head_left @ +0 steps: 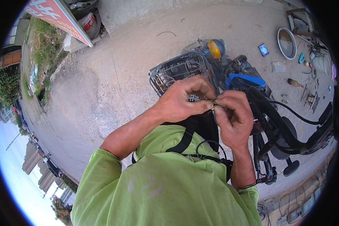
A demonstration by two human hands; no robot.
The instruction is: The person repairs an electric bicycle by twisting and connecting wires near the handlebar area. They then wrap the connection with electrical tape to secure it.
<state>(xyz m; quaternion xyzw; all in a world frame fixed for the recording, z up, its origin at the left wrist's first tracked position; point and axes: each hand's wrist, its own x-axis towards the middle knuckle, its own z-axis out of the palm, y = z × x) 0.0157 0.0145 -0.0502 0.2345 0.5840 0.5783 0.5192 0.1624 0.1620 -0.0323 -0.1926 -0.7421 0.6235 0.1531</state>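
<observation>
1. Small piece (pixel 214 104), dark and thin; kind not clear, most of it hidden by fingertips. Location: raised in front of the chest, at the near side of the wire basket, probably so that it sits in plain sight.
2. Left hand (pixel 179 100): narrow pinch on the piece, thumb against fingertip, remaining fingers curled; such a hold seems suited to so slight an item.
3. Right hand (pixel 242 121): narrow pinch from the right, thumb and bent forefinger meeting at the same piece. The two hands touch or nearly touch; opposed, they presumably steady it between them.
4. Wire basket (pixel 192 60), black, open-topped, just beyond the left hand.
5. Lamp-like fitting (pixel 214 49), orange and blue, far side of the basket, to its right.
6. Blue panel (pixel 258 80), beyond the right hand, among dark vehicle parts.
7. Black bars (pixel 277 116), right of the right hand, apart from it.
8. Ground at far right: metal basin (pixel 279 40), blue box (pixel 263 49), clear bag (pixel 278 67), brown bottle (pixel 294 82); loosely grouped, perhaps to stay within reach and off the vehicle.
9. Red signboard (pixel 66 20), far left, well apart.
</observation>
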